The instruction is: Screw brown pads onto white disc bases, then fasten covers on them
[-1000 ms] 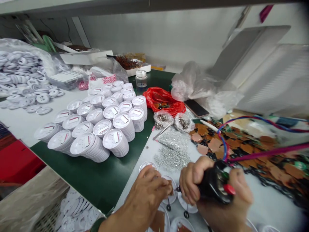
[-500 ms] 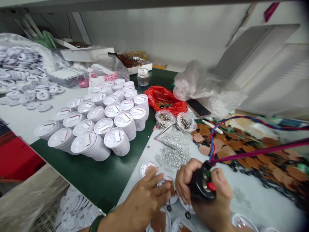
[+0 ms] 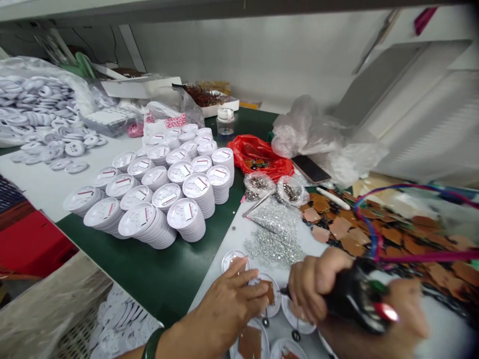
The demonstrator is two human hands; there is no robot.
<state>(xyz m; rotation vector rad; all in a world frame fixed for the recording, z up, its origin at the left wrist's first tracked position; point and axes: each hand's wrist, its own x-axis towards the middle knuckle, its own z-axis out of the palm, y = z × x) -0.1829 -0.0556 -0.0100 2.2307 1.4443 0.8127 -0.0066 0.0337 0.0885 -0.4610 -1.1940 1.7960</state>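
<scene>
Resting its open, splayed fingers [image 3: 249, 289] on a round white disc [image 3: 270, 294] topped with a matte brown square, the left hand [image 3: 224, 316] lies at the near edge of the table [image 3: 441, 329], while the right hand [image 3: 312, 281] clenches a glossy black corded tool [image 3: 355, 299] just beside it. Only the few nearby discs show brown squares; more loose squares [image 3: 348, 229] lie heaped to the right, and smooth stacks of white discs [image 3: 187, 219] stand unfinished-looking beyond a glittering silver pile of tiny studs [image 3: 273, 244]
</scene>
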